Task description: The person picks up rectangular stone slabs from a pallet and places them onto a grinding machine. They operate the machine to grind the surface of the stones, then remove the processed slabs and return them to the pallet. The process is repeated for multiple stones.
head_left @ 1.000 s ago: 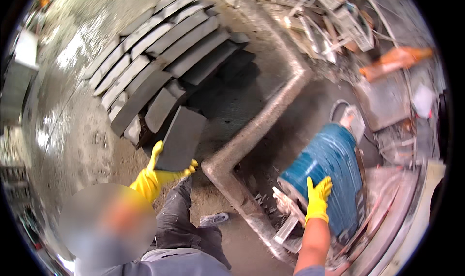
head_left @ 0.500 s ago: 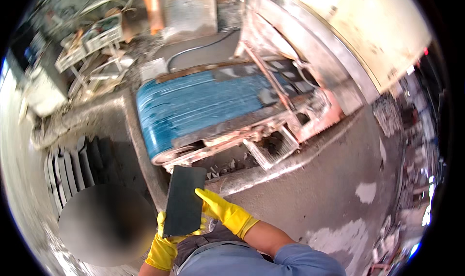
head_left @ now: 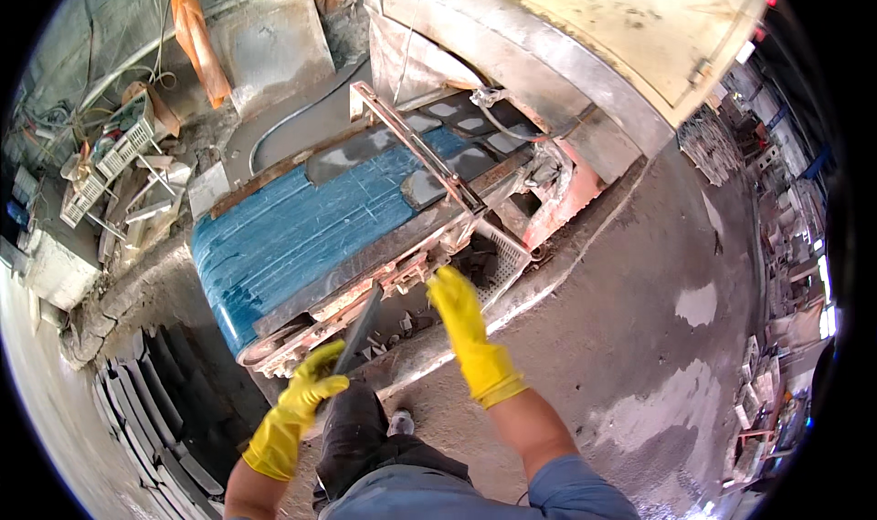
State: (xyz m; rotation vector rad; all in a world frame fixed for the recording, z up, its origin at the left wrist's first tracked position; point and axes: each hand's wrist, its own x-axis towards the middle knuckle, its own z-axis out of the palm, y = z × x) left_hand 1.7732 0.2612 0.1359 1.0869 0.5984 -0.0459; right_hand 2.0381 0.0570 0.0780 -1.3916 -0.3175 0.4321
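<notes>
A dark flat slab [head_left: 360, 328], seen almost edge-on, stands tilted beside the near side of a blue conveyor belt [head_left: 311, 232]. My left hand [head_left: 315, 383], in a yellow rubber glove, grips the slab by its lower end. Away from the slab, my right hand [head_left: 457, 303], gloved the same way, is raised by the belt's near frame with its fingers stretched out and nothing in them. Further along the belt, dark wet slabs [head_left: 470, 161] lie on the blue surface under a rusty crossbar [head_left: 420, 146].
At lower left several dark slabs [head_left: 151, 410] stand in a row. A white perforated crate [head_left: 502, 264] sits beneath the conveyor's near side, above a low concrete kerb [head_left: 512, 317]. White racks [head_left: 114, 159] with clutter stand at far left. A cream metal housing [head_left: 639, 27] rises at the far right.
The slab has turned from broad face to edge-on. My right hand has let go of it and moved up and right. The view has shifted, and more stacked slabs show at lower left.
</notes>
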